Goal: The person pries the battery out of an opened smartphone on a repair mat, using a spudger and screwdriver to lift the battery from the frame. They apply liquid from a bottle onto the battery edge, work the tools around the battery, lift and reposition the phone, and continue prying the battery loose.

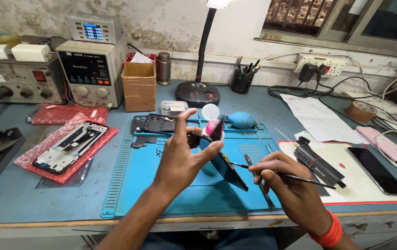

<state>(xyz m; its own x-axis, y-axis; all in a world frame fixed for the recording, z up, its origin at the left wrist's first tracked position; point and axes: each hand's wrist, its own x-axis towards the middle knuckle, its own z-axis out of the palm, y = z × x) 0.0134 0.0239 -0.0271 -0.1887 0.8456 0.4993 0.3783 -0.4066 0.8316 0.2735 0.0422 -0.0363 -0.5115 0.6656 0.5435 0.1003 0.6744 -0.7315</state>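
Observation:
My left hand holds a dark phone screen panel tilted on edge above the blue work mat, with thumb and fingers pinching its upper end. My right hand grips a thin black tool like a brush or pick, and its tip touches the panel's right edge. A second thin metal tool lies on the mat just beneath. A pink-capped small bottle stands right behind the panel.
A phone frame rests on red bubble wrap at left. Power supply units, a cardboard box, a lamp base and a pen cup line the back. Phones and a black brush lie at right.

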